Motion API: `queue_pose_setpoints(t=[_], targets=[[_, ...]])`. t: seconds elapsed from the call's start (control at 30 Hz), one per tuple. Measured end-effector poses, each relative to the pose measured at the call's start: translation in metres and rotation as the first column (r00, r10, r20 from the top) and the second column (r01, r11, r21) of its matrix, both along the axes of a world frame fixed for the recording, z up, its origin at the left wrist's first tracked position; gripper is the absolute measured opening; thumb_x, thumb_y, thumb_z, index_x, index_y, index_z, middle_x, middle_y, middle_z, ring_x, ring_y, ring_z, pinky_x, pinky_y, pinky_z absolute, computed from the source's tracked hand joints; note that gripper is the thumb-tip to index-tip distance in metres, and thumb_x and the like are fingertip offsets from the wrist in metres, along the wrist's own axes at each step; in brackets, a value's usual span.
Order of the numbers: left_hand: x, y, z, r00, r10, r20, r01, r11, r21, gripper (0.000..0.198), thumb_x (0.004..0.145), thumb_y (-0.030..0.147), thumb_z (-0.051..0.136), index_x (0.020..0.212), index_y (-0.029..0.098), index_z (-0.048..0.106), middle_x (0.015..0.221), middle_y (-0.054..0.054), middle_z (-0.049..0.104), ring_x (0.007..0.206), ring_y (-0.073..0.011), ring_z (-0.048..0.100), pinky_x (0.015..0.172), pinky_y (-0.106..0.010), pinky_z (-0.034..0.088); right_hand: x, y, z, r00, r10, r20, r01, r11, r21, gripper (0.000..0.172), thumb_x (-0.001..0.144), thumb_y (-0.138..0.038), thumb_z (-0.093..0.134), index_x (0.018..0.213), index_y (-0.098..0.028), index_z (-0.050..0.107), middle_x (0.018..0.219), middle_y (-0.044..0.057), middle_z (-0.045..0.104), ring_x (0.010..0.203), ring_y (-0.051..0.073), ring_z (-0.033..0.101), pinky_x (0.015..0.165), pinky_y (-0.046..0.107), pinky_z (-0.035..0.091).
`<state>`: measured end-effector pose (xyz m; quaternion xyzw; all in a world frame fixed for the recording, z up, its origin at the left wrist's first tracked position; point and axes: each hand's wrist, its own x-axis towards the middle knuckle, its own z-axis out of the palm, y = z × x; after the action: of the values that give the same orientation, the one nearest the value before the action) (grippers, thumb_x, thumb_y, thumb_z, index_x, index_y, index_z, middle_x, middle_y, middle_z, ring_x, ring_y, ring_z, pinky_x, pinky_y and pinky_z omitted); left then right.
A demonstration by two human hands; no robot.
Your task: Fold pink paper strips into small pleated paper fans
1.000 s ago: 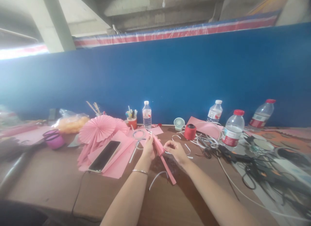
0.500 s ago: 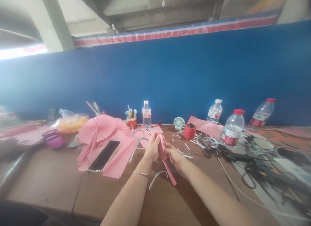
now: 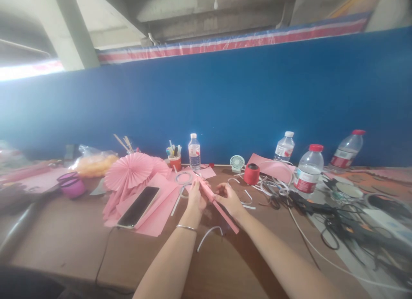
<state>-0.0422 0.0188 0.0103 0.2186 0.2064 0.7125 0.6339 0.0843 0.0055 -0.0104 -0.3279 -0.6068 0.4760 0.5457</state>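
Centre of frame: left hand [image 3: 197,199] grips folded pink paper [image 3: 207,191], presumably to steady it; right hand [image 3: 229,200] pinches its middle.

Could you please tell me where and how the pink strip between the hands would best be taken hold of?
Probably pinch the pink strip across its narrow width at the lower end, coming from the person's near right. That end sticks out free that way, while the left hand holds the upper part and the right hand is at its middle.
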Motion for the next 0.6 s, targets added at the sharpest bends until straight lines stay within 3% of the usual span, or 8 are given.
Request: queue_pose_setpoints(t=[0.17, 0.3, 0.37, 0.43, 0.5, 0.6], targets=[[-0.001, 0.004, -0.003, 0.998, 0.055, 0.033, -0.054, 0.998, -0.028, 0.015, 0.074, 0.027, 0.060, 0.072, 0.015, 0.051, 0.061, 0.000, 0.053, 0.053, -0.0107, 0.053, 0.055, -0.024, 0.043, 0.004, -0.004, 0.003, 0.993, -0.054, 0.107, 0.041, 0.992, 0.120, 0.025, 0.075, -0.039, 0.057, 0.086, -0.019, 0.048, 0.078, 0.001, 0.054, 0.073, 0.016, 0.053, 0.068, 0.029, 0.042], [-0.005, 0.008, -0.004, 0.984, 0.170, 0.053, -0.166, 0.984, -0.060, 0.011, 0.077, 0.025, 0.057, 0.076, 0.015, 0.052, 0.067, 0.000, 0.057, 0.059, -0.0108, 0.056, 0.062, -0.025, 0.045, 0.008, -0.006, 0.005, 0.978, -0.012, 0.210, -0.003, 0.998, 0.070, 0.028, 0.085, -0.044, 0.038, 0.089, -0.018, 0.051, 0.079, 0.002, 0.058, 0.071, 0.016, 0.055, 0.061, 0.026, 0.042], [-0.008, 0.010, -0.005, 0.969, 0.243, 0.053, -0.239, 0.968, -0.073, 0.008, 0.079, 0.024, 0.053, 0.079, 0.016, 0.052, 0.073, -0.002, 0.059, 0.066, -0.0118, 0.058, 0.067, -0.026, 0.045, 0.011, -0.004, 0.005, 0.892, -0.023, 0.451, -0.020, 0.996, 0.090, 0.027, 0.081, -0.042, 0.046, 0.089, -0.018, 0.055, 0.081, 0.002, 0.062, 0.071, 0.016, 0.057, 0.060, 0.023, 0.041], [-0.010, 0.013, -0.007, 0.952, 0.302, 0.041, -0.298, 0.951, -0.078, 0.007, 0.080, 0.023, 0.051, 0.080, 0.016, 0.051, 0.078, -0.003, 0.060, 0.071, -0.0122, 0.059, 0.071, -0.027, 0.045, 0.014, -0.002, 0.004, 0.725, -0.089, 0.683, -0.023, 0.988, 0.153, 0.021, 0.077, -0.038, 0.054, 0.084, -0.019, 0.060, 0.079, 0.001, 0.064, 0.069, 0.015, 0.057, 0.059, 0.022, 0.038], [-0.013, 0.016, -0.009, 0.943, 0.332, 0.015, -0.330, 0.941, -0.077, 0.007, 0.078, 0.023, 0.053, 0.077, 0.017, 0.049, 0.078, -0.002, 0.060, 0.071, -0.0118, 0.059, 0.070, -0.026, 0.045, 0.018, 0.001, 0.003, 0.603, -0.160, 0.781, -0.001, 0.980, 0.201, 0.016, 0.078, -0.034, 0.054, 0.079, -0.020, 0.062, 0.074, 0.001, 0.064, 0.067, 0.015, 0.057, 0.058, 0.022, 0.035], [-0.016, 0.019, -0.013, 0.935, 0.352, -0.051, -0.355, 0.933, -0.068, 0.014, 0.071, 0.021, 0.059, 0.073, 0.017, 0.046, 0.072, 0.001, 0.058, 0.067, -0.0099, 0.057, 0.067, -0.023, 0.043, 0.025, 0.004, 0.001, 0.535, -0.244, 0.809, 0.075, 0.967, 0.242, 0.019, 0.082, -0.032, 0.048, 0.076, -0.021, 0.063, 0.074, 0.002, 0.064, 0.069, 0.016, 0.057, 0.058, 0.023, 0.032]])
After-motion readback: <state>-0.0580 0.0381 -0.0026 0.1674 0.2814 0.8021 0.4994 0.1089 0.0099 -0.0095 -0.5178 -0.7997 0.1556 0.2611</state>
